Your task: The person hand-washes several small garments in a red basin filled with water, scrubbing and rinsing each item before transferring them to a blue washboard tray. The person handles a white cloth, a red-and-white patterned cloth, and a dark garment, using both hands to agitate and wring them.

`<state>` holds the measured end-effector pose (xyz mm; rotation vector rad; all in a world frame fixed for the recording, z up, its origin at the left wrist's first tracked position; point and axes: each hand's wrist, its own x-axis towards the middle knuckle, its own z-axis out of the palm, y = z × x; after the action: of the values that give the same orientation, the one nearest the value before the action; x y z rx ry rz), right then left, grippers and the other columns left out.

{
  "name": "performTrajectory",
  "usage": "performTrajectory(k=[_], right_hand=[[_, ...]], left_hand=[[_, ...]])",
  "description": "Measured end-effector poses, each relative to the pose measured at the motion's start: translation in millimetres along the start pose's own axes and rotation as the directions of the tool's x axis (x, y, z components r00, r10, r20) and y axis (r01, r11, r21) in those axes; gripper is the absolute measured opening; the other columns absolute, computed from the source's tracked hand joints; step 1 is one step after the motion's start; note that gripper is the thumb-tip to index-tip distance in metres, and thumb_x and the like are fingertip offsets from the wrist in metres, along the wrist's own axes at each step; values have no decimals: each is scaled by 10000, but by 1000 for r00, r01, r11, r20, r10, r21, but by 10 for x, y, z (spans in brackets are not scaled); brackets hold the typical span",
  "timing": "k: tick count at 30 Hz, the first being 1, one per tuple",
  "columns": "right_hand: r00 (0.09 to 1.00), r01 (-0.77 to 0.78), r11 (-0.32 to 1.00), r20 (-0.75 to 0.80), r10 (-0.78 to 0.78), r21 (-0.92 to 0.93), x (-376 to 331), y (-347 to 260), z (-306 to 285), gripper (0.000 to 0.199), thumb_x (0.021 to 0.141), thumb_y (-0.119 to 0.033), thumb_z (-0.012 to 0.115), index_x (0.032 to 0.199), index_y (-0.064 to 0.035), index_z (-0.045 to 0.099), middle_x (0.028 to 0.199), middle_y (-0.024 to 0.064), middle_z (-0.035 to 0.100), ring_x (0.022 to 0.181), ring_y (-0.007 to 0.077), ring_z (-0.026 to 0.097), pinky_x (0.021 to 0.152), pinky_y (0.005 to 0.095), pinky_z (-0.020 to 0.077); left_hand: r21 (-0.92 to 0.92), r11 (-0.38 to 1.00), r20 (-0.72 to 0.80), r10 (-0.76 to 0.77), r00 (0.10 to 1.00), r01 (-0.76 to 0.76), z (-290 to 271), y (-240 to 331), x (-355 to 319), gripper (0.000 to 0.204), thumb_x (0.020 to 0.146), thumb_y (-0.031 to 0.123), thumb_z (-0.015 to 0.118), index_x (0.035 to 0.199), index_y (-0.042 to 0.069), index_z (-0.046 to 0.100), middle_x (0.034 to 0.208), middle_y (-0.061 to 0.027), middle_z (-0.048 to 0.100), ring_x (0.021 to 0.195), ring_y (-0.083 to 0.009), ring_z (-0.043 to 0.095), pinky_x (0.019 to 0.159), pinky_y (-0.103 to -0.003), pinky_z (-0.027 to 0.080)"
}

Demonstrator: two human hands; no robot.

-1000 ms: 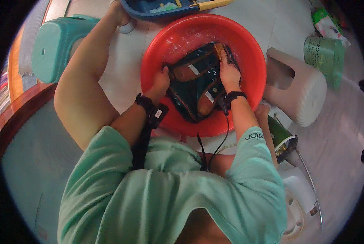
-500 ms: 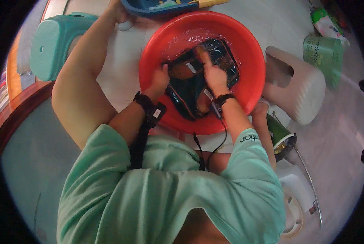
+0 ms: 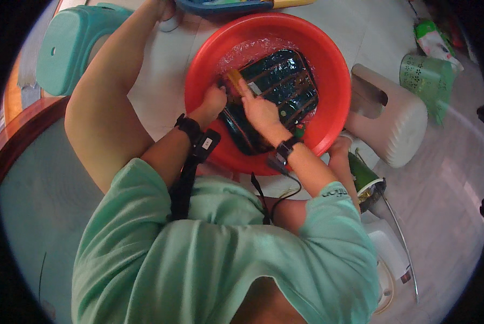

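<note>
A black, rounded-corner bag [image 3: 285,75] with thin brown lines lies wet and glossy in a red basin [image 3: 336,97]. Closed on its left edge is my left hand [image 3: 214,101]; its fingertips are partly hidden. In my right hand [image 3: 264,114] is a yellow-brown block that looks like a scrubbing brush [image 3: 232,79]. The index finger stretches along the block, which presses on the bag's upper left part, close to my left hand. Foamy water [image 3: 252,47] shows along the basin's far wall.
A blue tub [image 3: 225,7] stands beyond the basin, a teal stool [image 3: 63,48] to the left. On the right are a beige cylindrical container [image 3: 396,121], a green perforated basket [image 3: 428,75] and a tipped green bin [image 3: 363,175]. My legs flank the basin; a cable [image 3: 290,191] hangs from my right wrist.
My right hand has moved left across the bag with the brush, ending close to my left hand. The bag's right side is now more exposed. My left hand keeps its hold.
</note>
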<state>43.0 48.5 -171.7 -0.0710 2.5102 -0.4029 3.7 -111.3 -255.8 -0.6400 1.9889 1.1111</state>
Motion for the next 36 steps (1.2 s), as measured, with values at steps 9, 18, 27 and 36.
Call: performTrajectory(k=[9,18,27,36], right_hand=[[930,-333,933,-212,302,-132,650,1074,-444,506,988,-300,358,1471,-234,225,832,226,677,734,404,668,630,532,523],[998,-41,998,-49,39,-54,-240,182,102,623,976,-312,434,1518,-230,139,757,192,655,640,392,651,562,509,519],[861,-467,884,-247,445,-37,57,1439,-116,570,991,-357,372,1510,-274,152,914,240,652,795,414,657,695,536,516],[752,-604,763,-154,641,230,-182,1464,167,615,991,-334,312,1524,-238,21,1058,296,633,927,468,626,822,555,473]], left_hand=[[67,989,-16,135,991,-133,-75,128,-147,332,969,221,455,1186,-13,546,998,-237,629,908,-351,621,781,-451,473],[-186,982,25,17,1000,-12,-60,142,-103,304,964,184,455,1153,-33,557,1016,-234,649,891,-343,658,756,-461,509],[-408,888,6,235,972,-212,-226,331,-228,414,952,298,561,1254,17,524,1077,-99,619,933,-230,599,787,-360,488],[-379,855,198,449,871,-354,-47,-274,-534,481,963,352,549,1331,50,478,1325,-74,526,1172,-236,523,985,-332,422]])
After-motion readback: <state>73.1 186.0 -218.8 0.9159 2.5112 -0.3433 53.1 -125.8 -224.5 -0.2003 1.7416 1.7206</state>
